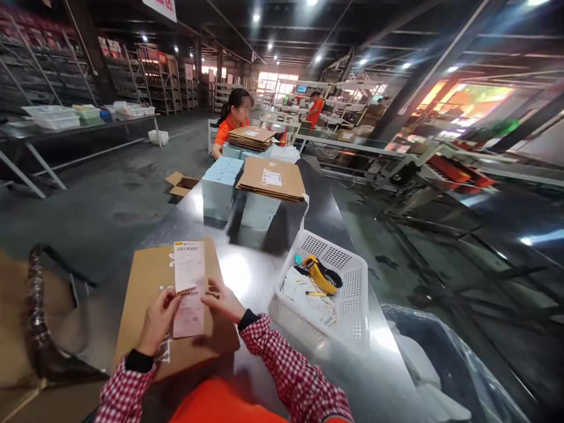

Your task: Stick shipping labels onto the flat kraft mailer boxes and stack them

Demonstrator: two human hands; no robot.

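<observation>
Fingers (171,305) of the left hand (155,322) pinch the label (189,320), the right hand's (225,301) narrowly parted against it.

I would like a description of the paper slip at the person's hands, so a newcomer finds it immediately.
On the metal table, a brown cardboard package lies closest to the wearer. Over it, the left hand pinches a long pale slip, with the right hand at its right edge. Unlike the papers in the white basket, this one lies over cardboard.
</observation>
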